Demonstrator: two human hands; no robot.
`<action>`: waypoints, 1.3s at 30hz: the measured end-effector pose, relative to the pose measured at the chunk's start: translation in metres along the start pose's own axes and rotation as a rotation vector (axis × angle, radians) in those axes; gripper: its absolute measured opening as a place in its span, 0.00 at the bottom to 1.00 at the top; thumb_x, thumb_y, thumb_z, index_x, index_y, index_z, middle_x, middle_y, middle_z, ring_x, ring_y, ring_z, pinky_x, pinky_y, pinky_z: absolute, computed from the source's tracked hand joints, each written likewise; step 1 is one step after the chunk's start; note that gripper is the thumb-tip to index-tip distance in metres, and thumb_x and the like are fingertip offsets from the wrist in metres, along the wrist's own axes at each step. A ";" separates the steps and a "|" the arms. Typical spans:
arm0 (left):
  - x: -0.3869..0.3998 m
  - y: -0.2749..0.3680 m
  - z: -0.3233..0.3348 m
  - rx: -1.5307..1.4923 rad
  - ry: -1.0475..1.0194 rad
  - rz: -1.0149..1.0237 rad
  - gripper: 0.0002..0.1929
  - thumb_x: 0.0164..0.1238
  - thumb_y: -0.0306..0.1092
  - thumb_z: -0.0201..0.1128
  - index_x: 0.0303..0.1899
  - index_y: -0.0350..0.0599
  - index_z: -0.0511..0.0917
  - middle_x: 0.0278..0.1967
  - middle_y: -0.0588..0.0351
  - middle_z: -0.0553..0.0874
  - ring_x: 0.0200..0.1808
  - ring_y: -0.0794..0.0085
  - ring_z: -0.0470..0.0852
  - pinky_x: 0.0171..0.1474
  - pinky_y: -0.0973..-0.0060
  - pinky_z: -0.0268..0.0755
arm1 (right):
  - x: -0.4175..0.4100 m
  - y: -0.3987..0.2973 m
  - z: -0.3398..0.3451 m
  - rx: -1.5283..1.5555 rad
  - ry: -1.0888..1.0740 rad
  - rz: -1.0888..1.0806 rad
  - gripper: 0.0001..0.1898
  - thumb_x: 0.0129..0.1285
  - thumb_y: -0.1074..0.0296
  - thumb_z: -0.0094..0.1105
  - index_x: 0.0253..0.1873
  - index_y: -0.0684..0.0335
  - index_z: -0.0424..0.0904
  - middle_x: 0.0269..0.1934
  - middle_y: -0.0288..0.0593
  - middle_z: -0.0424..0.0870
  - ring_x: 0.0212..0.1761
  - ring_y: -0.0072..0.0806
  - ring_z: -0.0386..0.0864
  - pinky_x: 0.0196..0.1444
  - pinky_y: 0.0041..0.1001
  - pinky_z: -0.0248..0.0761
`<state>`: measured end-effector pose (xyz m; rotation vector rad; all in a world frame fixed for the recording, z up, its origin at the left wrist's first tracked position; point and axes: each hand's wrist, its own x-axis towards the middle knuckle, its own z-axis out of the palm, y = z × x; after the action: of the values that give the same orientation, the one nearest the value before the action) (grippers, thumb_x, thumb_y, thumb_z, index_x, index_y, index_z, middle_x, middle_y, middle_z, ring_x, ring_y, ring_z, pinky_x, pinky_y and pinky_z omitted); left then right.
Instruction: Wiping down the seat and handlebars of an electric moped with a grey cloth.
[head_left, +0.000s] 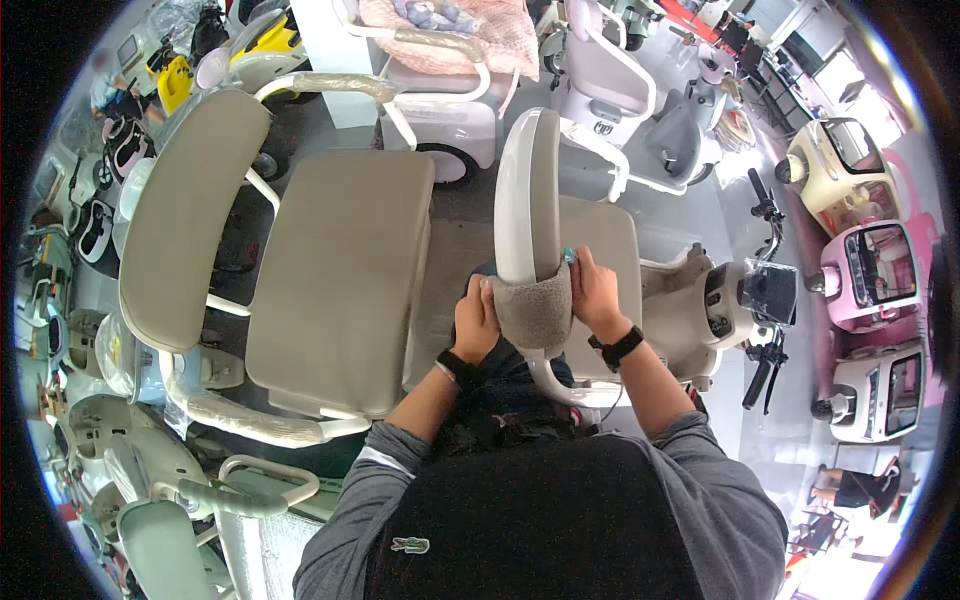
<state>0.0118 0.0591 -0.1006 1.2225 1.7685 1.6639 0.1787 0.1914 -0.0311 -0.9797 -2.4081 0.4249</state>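
A grey-brown fabric cover (534, 306) wraps the near end of the front seat's backrest (546, 195), which has a white shell and a padded taupe face. My left hand (478, 319) grips the cover's edge on the white-shell side. On the padded side my right hand (595, 291) pinches the cover's other edge, near a small teal thing (569, 255) at the fingertips. The front seat cushion (600, 225) lies beyond my right hand. To the left is the wide rear seat cushion (341, 277) with its own backrest (193, 217).
White armrest tubes (247, 420), partly in plastic film, flank the rear seat. The handlebar (765, 371) and front body stand at right. Other scooters crowd the left and top; small cabin vehicles (874, 277) line the right. People (862, 487) are at the far right and upper left.
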 end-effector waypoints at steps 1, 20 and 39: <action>0.005 0.006 -0.002 0.016 0.016 0.016 0.15 0.84 0.43 0.42 0.46 0.41 0.69 0.28 0.33 0.80 0.34 0.32 0.78 0.33 0.48 0.67 | 0.000 -0.002 -0.003 0.000 0.018 -0.031 0.07 0.75 0.65 0.48 0.49 0.60 0.68 0.23 0.54 0.79 0.28 0.59 0.78 0.30 0.52 0.69; 0.005 0.070 -0.012 0.065 -0.163 0.338 0.34 0.79 0.38 0.47 0.77 0.33 0.48 0.78 0.33 0.45 0.81 0.42 0.42 0.79 0.52 0.33 | -0.002 -0.077 -0.035 0.164 -0.114 -0.274 0.30 0.72 0.69 0.50 0.78 0.60 0.58 0.78 0.56 0.55 0.82 0.53 0.46 0.79 0.51 0.45; 0.137 0.057 -0.032 -0.074 -0.310 0.133 0.23 0.81 0.31 0.50 0.73 0.41 0.66 0.73 0.46 0.69 0.77 0.62 0.62 0.77 0.70 0.53 | 0.094 -0.024 0.011 0.094 0.028 -0.414 0.23 0.75 0.68 0.50 0.73 0.58 0.69 0.76 0.49 0.61 0.81 0.59 0.46 0.79 0.50 0.42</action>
<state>-0.0679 0.1455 -0.0047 1.5001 1.4547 1.4981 0.1013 0.2413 0.0016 -0.4250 -2.4558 0.3636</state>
